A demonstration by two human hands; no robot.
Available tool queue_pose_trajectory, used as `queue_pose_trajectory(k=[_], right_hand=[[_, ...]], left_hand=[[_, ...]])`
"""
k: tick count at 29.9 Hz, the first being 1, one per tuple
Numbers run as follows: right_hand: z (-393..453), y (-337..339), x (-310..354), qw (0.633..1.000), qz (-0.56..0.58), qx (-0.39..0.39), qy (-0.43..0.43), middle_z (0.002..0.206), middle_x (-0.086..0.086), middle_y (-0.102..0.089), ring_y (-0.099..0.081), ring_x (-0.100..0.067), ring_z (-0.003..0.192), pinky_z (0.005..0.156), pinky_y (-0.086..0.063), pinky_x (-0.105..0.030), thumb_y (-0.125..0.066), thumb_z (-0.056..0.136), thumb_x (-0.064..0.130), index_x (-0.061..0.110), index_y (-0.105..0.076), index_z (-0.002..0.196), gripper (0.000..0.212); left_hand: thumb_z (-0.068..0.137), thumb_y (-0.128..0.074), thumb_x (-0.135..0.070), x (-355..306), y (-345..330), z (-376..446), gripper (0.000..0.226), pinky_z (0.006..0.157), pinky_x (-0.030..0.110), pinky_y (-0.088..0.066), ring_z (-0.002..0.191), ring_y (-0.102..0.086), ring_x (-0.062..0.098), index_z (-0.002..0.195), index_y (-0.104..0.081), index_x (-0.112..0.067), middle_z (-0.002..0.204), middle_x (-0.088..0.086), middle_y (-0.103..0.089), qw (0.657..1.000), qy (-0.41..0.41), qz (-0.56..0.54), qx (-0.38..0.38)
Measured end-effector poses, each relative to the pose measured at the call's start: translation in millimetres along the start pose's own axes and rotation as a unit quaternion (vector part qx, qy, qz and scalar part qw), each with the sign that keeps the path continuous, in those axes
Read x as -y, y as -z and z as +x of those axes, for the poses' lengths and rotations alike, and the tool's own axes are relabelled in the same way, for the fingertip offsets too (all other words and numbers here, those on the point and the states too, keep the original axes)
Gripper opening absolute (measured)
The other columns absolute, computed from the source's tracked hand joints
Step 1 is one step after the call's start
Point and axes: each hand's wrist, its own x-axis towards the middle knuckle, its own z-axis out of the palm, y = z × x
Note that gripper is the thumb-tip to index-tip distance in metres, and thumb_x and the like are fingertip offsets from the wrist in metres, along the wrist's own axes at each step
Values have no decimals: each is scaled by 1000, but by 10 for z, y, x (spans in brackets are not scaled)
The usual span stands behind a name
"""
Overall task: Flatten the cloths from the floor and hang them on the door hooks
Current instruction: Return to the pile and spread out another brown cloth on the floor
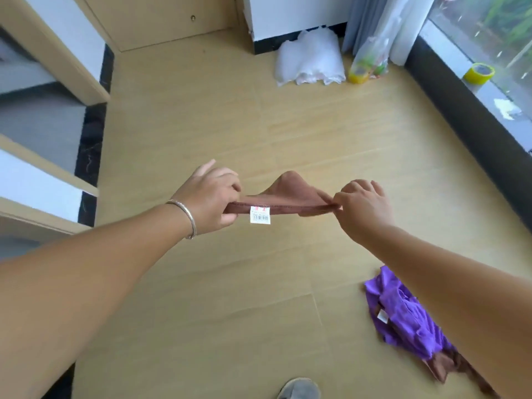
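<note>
Now both hands pinch brown cloth (pixel 288 197) taut: left hand (pixel 211 198), right hand (pixel 364 207); purple cloth (pixel 403 315) on floor (pixel 230 283).

A: What are your hands doing?
B: Your left hand (pixel 211 197) and right hand (pixel 361 205) each pinch an end of a brown cloth (pixel 290 197), its hem stretched between them above the floor (pixel 201 125). A white tag (pixel 260 215) hangs off the hem near your left hand.
A: And lower down?
B: A purple cloth (pixel 403 315) lies crumpled by your right forearm, with another brown cloth (pixel 449 367) touching its near edge. A white bundle (pixel 309 57) and a yellow tape roll (pixel 359 73) sit by the far wall; a second roll (pixel 479 72) rests on the sill.
</note>
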Motion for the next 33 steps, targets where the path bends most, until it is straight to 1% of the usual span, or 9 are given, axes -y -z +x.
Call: queue_pose_trajectory(k=[2, 6, 8, 11, 14, 19, 22, 26, 33], right_hand=[[-175, -299, 98, 999, -2, 46, -12, 109, -2, -63, -44, -25, 120, 103, -28, -39, -56, 89, 26, 33, -66, 109, 24], [-625, -871, 167, 983, -39, 176, -21, 125, -1, -55, -34, -22, 129, 112, -19, -43, -52, 91, 38, 30, -64, 114, 28], [-863, -1131, 150, 979, -45, 200, 4, 127, -1, -54, -32, -23, 131, 113, -15, -45, -50, 92, 42, 28, -62, 117, 31], [-1156, -1480, 101, 972, -73, 218, 35, 127, -1, -54, -33, -22, 130, 113, -16, -45, -48, 93, 43, 28, -62, 118, 32], [-1422, -1846, 147, 965, -87, 242, 52, 128, -2, -54, -33, -22, 130, 114, -16, -45, -48, 94, 43, 27, -61, 119, 32], [-1760, -2539, 518, 954, -72, 276, 97, 128, 0, -54, -32, -22, 131, 114, -16, -44, -48, 92, 45, 27, -57, 122, 36], [-1855, -3003, 787, 950, -66, 282, 116, 131, 0, -52, -30, -21, 134, 116, -13, -44, -49, 92, 47, 29, -54, 127, 39], [-1855, -3646, 1021, 951, -63, 272, 133, 130, 1, -51, -30, -21, 133, 115, -14, -44, -55, 89, 47, 29, -46, 133, 49], [-1499, -4719, 933, 944, -116, 238, 195, 135, 1, -44, -21, -22, 140, 118, -8, -47, -56, 86, 53, 25, -45, 134, 57]], left_hand=[[69, -77, -24, -225, -171, -233, 11, 113, 51, -25, 117, -54, 22, 72, -71, -15, 100, -2, -65, 999, -21, -22, 29], [82, -65, -34, -1047, -801, -595, 14, 118, 40, -6, 137, -29, 13, 88, -72, -24, 125, -10, -54, 989, -2, -69, 132], [83, -61, -38, -1508, -1192, -762, 18, 117, 39, -8, 141, -20, 12, 94, -71, -27, 134, -12, -47, 977, 30, -104, 182], [82, -61, -45, -1935, -1722, -1052, 32, 115, 38, -14, 139, -24, 14, 109, -69, -29, 135, -10, -46, 964, 82, -134, 214], [84, -59, -49, -1962, -2167, -1465, 41, 114, 36, -16, 139, -25, 14, 121, -63, -30, 139, -9, -46, 947, 139, -131, 257], [84, -59, -50, -1624, -2873, -2182, 43, 114, 37, -18, 139, -25, 14, 124, -59, -35, 140, -10, -45, 915, 213, -90, 330], [84, -59, -49, -1379, -3319, -2433, 42, 114, 38, -17, 138, -27, 14, 124, -60, -36, 138, -10, -46, 912, 237, -64, 328], [82, -64, -45, -1166, -4007, -2516, 38, 114, 42, -15, 136, -29, 16, 119, -63, -36, 135, -7, -48, 922, 259, -45, 284], [80, -68, -42, -792, -5249, -2165, 36, 114, 46, -15, 134, -31, 19, 115, -67, -33, 132, -3, -50, 941, 270, -17, 201]])
